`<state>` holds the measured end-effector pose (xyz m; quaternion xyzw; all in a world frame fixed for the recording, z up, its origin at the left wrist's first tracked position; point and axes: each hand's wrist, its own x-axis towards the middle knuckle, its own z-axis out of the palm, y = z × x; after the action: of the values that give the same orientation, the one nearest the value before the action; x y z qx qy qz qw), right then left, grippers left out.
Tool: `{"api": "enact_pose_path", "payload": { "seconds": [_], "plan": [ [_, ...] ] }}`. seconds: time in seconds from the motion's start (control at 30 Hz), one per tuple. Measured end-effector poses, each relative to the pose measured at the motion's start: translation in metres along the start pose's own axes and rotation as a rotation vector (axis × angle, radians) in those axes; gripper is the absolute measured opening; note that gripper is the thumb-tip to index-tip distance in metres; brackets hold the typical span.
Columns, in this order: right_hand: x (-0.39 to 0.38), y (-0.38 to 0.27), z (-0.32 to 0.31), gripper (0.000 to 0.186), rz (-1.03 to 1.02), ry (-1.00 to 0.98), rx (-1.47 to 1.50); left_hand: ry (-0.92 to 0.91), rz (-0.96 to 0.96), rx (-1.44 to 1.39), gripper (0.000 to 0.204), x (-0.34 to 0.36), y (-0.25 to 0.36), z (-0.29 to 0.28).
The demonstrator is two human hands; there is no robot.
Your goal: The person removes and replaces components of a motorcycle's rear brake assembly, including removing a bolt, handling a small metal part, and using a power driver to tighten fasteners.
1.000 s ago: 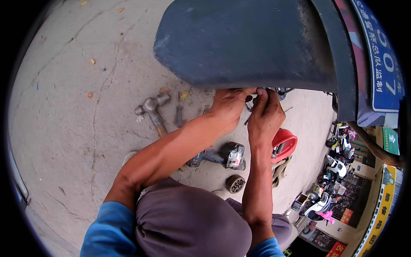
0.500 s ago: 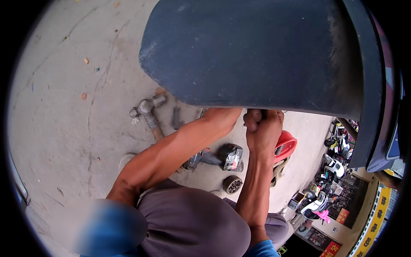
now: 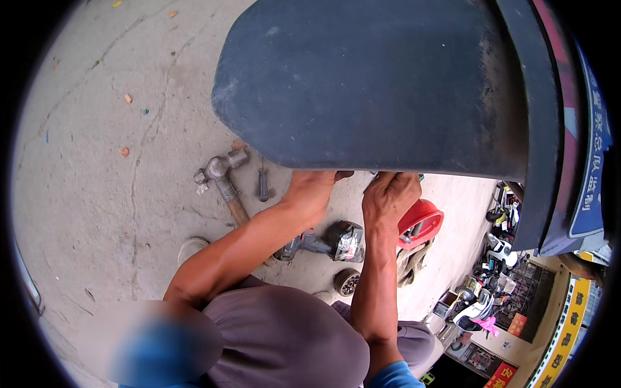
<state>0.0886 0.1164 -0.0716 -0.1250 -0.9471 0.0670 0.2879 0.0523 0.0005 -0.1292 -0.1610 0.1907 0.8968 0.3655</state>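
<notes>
A dark grey panel (image 3: 375,77) fills the upper middle. My left hand (image 3: 310,191) reaches to its lower edge, with the fingers mostly hidden. My right hand (image 3: 391,197) is at the same edge to the right, fingers curled around something small I cannot make out. Below on the ground lie a ball-peen hammer (image 3: 220,168), a small dark-handled tool (image 3: 263,184), a power tool (image 3: 317,244) with a taped battery, a round tin of small parts (image 3: 347,282) and a red container (image 3: 433,220) holding metal tools, beside a crumpled cloth (image 3: 411,268).
Cracked concrete ground (image 3: 97,194) spreads to the left. A blue plate (image 3: 588,168) is at the panel's right side. Parked scooters (image 3: 501,252) stand at the right near a shopfront with a yellow sign (image 3: 569,323). My covered knee (image 3: 284,330) is at the bottom.
Since one second ago the panel's edge sits lower in view. My hands have moved lower and leftward, and are now farther apart, with my left fingers more hidden.
</notes>
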Motion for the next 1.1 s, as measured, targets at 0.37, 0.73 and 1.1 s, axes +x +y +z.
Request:
{"api": "enact_pose_path", "payload": {
  "seconds": [0.37, 0.73, 1.1],
  "plan": [
    [0.015, -0.022, -0.018, 0.033, 1.079, -0.28, 1.625, -0.025, -0.027, 0.146, 0.017, -0.014, 0.008, 0.0],
    [0.003, -0.02, 0.001, 0.03, 0.168, -0.011, 0.115, 0.093, 0.297, 0.499, 0.018, -0.037, 0.037, -0.035],
    [-0.001, -0.024, 0.001, 0.028, 0.721, -0.08, 0.918, 0.42, 1.021, 1.405, 0.073, -0.037, 0.086, -0.043]
  ]
}}
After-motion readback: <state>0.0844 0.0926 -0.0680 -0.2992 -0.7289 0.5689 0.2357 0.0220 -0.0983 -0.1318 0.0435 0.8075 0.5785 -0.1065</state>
